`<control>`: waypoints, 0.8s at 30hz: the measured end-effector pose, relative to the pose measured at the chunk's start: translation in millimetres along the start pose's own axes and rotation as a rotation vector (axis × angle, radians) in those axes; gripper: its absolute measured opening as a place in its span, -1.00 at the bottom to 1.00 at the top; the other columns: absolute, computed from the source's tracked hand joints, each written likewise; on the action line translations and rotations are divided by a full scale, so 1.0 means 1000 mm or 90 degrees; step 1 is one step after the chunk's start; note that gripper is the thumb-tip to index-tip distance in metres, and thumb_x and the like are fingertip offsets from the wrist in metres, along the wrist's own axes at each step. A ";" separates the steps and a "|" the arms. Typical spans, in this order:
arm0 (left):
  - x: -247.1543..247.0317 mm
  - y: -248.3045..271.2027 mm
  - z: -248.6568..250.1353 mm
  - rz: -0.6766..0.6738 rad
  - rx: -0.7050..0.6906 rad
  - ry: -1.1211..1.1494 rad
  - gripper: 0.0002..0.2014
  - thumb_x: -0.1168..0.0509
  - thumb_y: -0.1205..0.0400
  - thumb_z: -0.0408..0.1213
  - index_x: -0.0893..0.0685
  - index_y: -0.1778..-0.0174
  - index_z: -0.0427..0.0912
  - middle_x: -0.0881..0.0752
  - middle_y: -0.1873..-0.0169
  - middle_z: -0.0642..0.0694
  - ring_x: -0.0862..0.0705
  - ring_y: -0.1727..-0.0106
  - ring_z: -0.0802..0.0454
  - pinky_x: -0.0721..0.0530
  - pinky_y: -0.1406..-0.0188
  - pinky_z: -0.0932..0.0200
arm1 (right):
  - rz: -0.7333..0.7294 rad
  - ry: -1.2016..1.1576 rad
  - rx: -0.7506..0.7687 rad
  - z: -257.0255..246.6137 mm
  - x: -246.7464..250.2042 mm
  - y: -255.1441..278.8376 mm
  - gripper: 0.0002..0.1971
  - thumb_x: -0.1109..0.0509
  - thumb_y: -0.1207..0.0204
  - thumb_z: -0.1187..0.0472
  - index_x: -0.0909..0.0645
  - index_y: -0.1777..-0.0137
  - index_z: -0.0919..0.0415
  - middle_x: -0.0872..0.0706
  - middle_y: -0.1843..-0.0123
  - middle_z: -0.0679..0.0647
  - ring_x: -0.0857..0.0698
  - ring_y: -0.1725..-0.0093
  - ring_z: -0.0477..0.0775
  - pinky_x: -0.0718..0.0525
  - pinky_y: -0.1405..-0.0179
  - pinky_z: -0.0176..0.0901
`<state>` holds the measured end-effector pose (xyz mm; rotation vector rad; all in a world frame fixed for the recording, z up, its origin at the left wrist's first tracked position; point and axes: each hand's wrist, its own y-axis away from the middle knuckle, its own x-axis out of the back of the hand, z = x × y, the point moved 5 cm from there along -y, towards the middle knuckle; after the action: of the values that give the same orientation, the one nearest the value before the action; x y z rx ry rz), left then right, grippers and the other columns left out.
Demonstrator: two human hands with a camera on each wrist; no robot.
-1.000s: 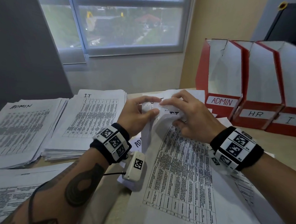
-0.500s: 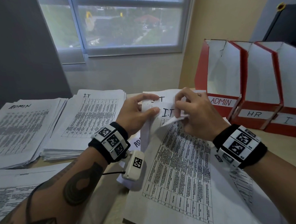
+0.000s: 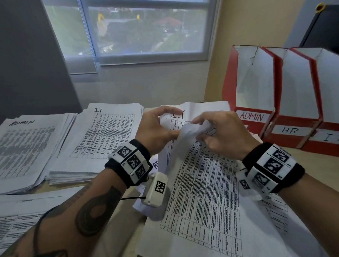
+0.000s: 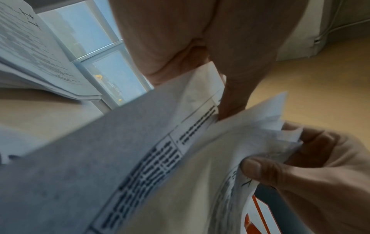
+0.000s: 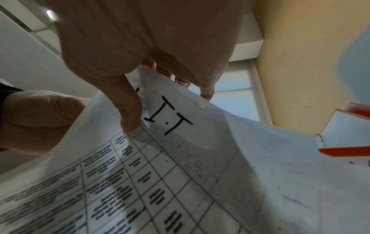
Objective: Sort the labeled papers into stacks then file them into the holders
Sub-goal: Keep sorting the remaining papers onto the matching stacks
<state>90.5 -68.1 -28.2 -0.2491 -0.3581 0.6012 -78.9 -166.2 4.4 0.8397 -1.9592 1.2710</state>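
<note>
An unsorted pile of printed table sheets [image 3: 203, 187] lies in the middle of the desk. My left hand [image 3: 173, 122] pinches the upper left edge of a sheet between thumb and forefinger [image 4: 230, 101]. My right hand [image 3: 204, 130] grips the curled-back top corners of several sheets [image 4: 280, 131]. Under them shows a sheet marked "I.T" [image 3: 177, 115], seen close in the right wrist view [image 5: 174, 121] beside my right thumb [image 5: 128, 114]. Sorted stacks lie at the left: ADMIN [image 3: 22, 147] and IT [image 3: 104, 135].
Three red holders stand at the right, labeled ADMIN [image 3: 251, 96], HR [image 3: 297, 102] and IT [image 3: 334, 110]. A third paper stack [image 3: 16, 219] lies at the near left. A window and wall close off the far edge of the desk [image 3: 119, 239].
My right hand has peeled the sheets' top corners back toward me, and the "I.T" mark on the sheet beneath has come into view. The left hand has stayed at the edge.
</note>
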 end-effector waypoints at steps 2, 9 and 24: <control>0.001 0.001 -0.002 -0.004 0.005 -0.007 -0.50 -0.81 -0.23 -0.28 -0.84 -0.04 0.12 -0.86 -0.06 0.12 -0.75 0.11 0.15 -0.75 -0.28 -0.32 | 0.013 -0.005 0.025 0.001 0.000 0.000 -0.81 -0.72 -0.33 0.34 -0.85 0.08 0.16 -0.81 0.18 -0.03 -0.70 0.25 -0.03 -0.77 0.19 0.02; 0.011 0.007 -0.005 0.013 0.027 0.021 -0.44 -0.47 -0.66 -0.49 -0.61 -0.53 0.06 -0.86 0.35 -0.09 -0.82 0.35 -0.13 -0.84 0.20 -0.14 | 0.008 -0.029 0.042 0.009 0.015 0.010 -0.83 -0.78 -0.35 0.20 -0.81 0.20 0.12 -0.83 0.18 -0.10 -0.75 0.20 -0.10 -0.68 0.17 -0.13; -0.011 0.018 0.018 -0.003 -0.192 -0.134 -0.75 -0.30 -0.66 -0.21 -0.85 -0.11 0.12 -0.90 0.09 0.01 -0.84 0.12 0.06 -0.84 0.01 -0.12 | 0.051 -0.084 0.060 0.004 0.031 0.003 -0.81 -0.71 -0.38 0.47 -0.82 0.19 0.19 -0.80 0.26 -0.07 -0.72 0.29 -0.14 -0.66 0.39 -0.15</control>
<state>65.7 -58.4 -20.9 -0.4757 -0.6535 0.5690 -100.1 -173.7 26.8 0.9209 -2.0684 1.3951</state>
